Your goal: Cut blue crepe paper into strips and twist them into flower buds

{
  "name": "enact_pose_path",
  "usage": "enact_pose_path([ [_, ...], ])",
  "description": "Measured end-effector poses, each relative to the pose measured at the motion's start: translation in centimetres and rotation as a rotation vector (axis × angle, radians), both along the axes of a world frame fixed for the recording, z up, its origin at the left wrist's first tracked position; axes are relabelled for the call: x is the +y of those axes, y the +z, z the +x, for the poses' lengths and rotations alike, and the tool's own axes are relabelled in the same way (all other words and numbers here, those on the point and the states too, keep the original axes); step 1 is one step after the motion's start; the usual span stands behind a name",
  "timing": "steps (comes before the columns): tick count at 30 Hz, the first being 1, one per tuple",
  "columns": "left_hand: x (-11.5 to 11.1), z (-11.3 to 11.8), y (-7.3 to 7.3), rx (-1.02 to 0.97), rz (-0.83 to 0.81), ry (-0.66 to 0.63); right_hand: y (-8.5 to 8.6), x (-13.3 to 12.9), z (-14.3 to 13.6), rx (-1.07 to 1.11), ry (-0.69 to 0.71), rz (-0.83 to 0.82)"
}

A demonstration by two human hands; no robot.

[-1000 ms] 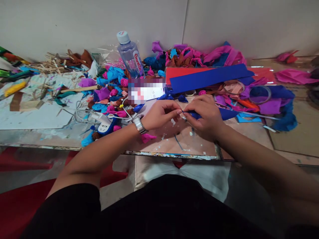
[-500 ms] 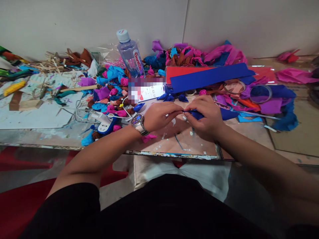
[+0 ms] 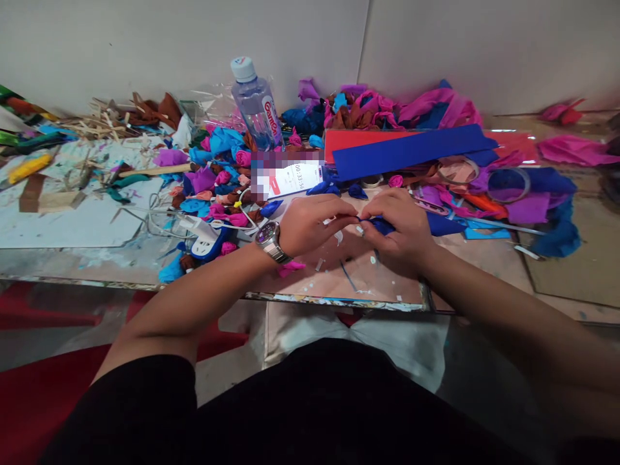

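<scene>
Your left hand (image 3: 314,225) and right hand (image 3: 401,227) meet fingertip to fingertip over the paint-spotted wooden surface (image 3: 382,284), both pinching the crumpled dark blue paper piece (image 3: 380,225).

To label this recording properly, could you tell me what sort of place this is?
Probably a craft workspace: blue paper and heaped pink scraps, a tape roll, and wood sticks crowd a paint-stained table.

Your head camera looks forward and down onto the nearby table (image 3: 382,287), wall (image 3: 184,45) at twelve o'clock, shirt (image 3: 334,407) at six.
</scene>
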State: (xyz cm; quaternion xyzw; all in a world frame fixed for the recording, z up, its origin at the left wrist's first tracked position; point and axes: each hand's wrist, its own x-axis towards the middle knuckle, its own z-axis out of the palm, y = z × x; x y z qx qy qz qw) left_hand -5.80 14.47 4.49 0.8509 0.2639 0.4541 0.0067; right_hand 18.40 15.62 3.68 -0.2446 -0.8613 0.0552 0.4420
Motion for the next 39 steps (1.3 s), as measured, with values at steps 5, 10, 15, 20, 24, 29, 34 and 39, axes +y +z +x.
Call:
enact_pose_path([
  [5,-0.28,0.31,0.17,-0.070,-0.106,-0.021,-0.01,-0.07,0.02,0.027,-0.004,0.004],
  [10,-0.20,0.53,0.18,-0.127,-0.114,-0.081,-0.26,-0.07,0.05,0.042,-0.036,0.051],
  [15,-0.36,0.51,0.22,-0.129,-0.125,-0.086,-0.30,-0.15,0.03,0.035,-0.059,0.041],
  [20,-0.56,0.44,0.40,-0.126,-0.115,-0.080,-0.12,-0.31,0.09,0.033,-0.093,0.032],
  [24,-0.51,0.59,0.41,-0.167,-0.144,-0.090,0.13,-0.48,0.05,0.056,-0.102,0.049],
  [29,-0.48,0.93,0.28,-0.204,-0.209,-0.080,0.06,-0.39,0.11,0.098,-0.115,0.057],
  [34,-0.49,1.01,0.11,-0.202,-0.228,-0.087,-0.28,-0.22,0.26,0.109,-0.128,0.040],
  [39,-0.43,0.87,-0.11,-0.173,-0.227,-0.087,-0.42,-0.25,0.09,0.145,-0.100,0.013],
])
